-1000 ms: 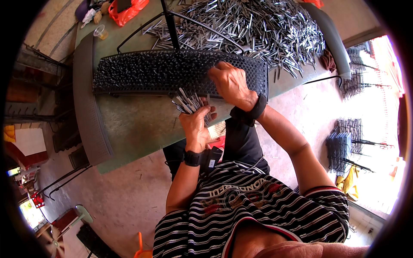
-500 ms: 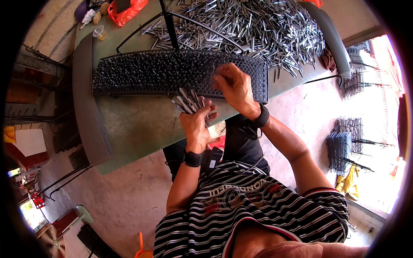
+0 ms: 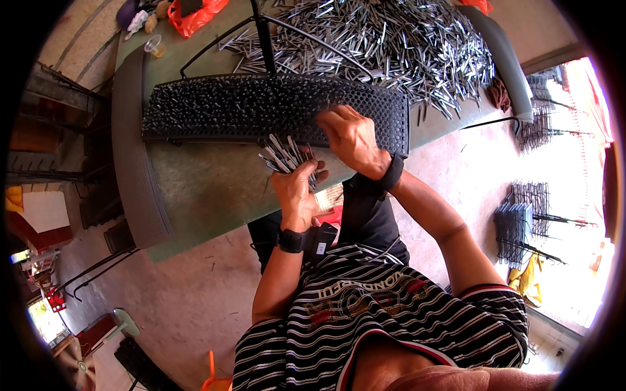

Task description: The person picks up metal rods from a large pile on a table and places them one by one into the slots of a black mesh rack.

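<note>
My left hand (image 3: 295, 193) is wrapped round a bundle of slim metallic sticks (image 3: 282, 155), fanned out at the top, just in front of the rack's near edge. A long black rack (image 3: 391, 127) full of round holes lies across the table. Thin pieces stand densely in its left and middle holes, while holes at its right end show bare. Over the right half of the rack is my right hand (image 3: 355, 140), palm down with the fingers curled together. Its fingertips are blurred, and whatever they pinch is too small to make out.
A large heap of loose metallic sticks (image 3: 404, 45) covers the table's far side. A black metal frame (image 3: 264, 39) rises behind the rack. Grey curved panels (image 3: 135, 163) edge the green table (image 3: 195, 195). A plastic cup (image 3: 155, 45) and red bag (image 3: 195, 16) sit far left.
My right hand has tipped over, fingers curling downward and slightly left toward the holes. My left hand keeps its hold on the bundle in nearly the same place.
</note>
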Demonstrator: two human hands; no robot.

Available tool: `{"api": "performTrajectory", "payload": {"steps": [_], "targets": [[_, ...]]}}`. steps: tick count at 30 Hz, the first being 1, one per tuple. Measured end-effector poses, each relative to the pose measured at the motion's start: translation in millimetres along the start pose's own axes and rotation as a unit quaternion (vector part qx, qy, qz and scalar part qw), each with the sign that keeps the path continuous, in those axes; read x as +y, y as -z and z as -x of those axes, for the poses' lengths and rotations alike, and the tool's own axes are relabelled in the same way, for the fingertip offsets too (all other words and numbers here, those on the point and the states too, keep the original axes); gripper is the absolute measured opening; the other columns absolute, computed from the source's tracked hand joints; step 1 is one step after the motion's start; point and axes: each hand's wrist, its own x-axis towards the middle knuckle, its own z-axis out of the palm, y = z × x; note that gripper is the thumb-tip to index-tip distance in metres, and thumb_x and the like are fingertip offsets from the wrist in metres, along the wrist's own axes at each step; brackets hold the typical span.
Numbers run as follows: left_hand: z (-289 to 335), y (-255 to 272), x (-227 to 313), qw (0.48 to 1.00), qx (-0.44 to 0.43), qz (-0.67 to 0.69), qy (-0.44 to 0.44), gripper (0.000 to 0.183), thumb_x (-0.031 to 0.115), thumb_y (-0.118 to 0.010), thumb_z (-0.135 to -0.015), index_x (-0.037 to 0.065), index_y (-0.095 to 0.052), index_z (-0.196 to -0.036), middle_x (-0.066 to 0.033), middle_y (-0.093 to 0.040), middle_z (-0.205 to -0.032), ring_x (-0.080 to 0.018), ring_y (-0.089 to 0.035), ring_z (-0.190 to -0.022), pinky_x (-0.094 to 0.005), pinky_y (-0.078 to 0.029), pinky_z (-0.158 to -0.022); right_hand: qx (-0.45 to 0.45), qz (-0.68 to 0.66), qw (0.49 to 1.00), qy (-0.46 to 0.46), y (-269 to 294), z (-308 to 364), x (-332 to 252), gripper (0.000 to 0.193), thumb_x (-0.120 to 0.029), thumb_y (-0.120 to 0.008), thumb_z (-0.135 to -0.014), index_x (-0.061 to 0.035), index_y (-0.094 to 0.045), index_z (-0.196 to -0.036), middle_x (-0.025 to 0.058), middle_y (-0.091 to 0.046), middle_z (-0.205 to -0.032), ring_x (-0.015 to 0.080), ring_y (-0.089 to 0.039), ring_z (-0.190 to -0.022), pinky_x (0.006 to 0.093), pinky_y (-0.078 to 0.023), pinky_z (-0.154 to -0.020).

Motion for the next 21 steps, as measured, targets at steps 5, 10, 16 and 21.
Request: {"api": "performTrajectory", "payload": {"steps": [5,10,16,21], "targets": [[-4,3,-4,1.0,-0.016,0.001,0.01,0.022,-0.01,-0.06,-0.072,0.001,-0.059,-0.091,-0.0099,-0.063,-0.081,-0.0218,-0.063,-0.064,-0.0348,-0.052,-0.053,-0.187,-0.209,0.945,-0.169,2,12,-5,0.016,-0.016,-0.068,-0.075,-0.0003,-0.065,-0.08,0.0132,-0.064,-0.068,0.022,-0.064,-0.056,0.0304,-0.049,-0.053],[-1,3,-3,0.999,-0.026,-0.001,0.019,0.024,-0.011,-0.06,-0.072,0.0,-0.059,-0.094,-0.0099,-0.063,-0.083,-0.0235,-0.064,-0.068,-0.0354,-0.054,-0.054,-0.009,-0.307,0.915,-0.26,6,5,-15,0.009,-0.003,-0.06,-0.082,0.0022,-0.058,-0.089,0.0122,-0.065,-0.071,0.0157,-0.065,-0.06,0.026,-0.049,-0.051],[-1,3,-4,1.0,-0.016,-0.002,-0.007,0.026,-0.011,-0.058,-0.072,0.0,-0.058,-0.096,-0.0096,-0.062,-0.084,-0.0226,-0.063,-0.067,-0.036,-0.055,-0.054,0.044,-0.249,0.954,-0.162,-8,3,-9,0.013,-0.001,-0.057,-0.084,-0.0004,-0.051,-0.096,0.014,-0.065,-0.077,0.0217,-0.067,-0.066,0.0283,-0.05,-0.053],[-3,4,-2,1.0,-0.01,-0.012,0.007,0.021,-0.011,-0.057,-0.072,-0.001,-0.059,-0.091,-0.0091,-0.062,-0.082,-0.0222,-0.062,-0.065,-0.0363,-0.054,-0.054,0.028,-0.145,0.988,-0.04,-17,4,1,0.01,-0.004,-0.059,-0.081,-0.0014,-0.053,-0.089,0.0121,-0.062,-0.072,0.0281,-0.064,-0.066,0.036,-0.05,-0.054]]}}
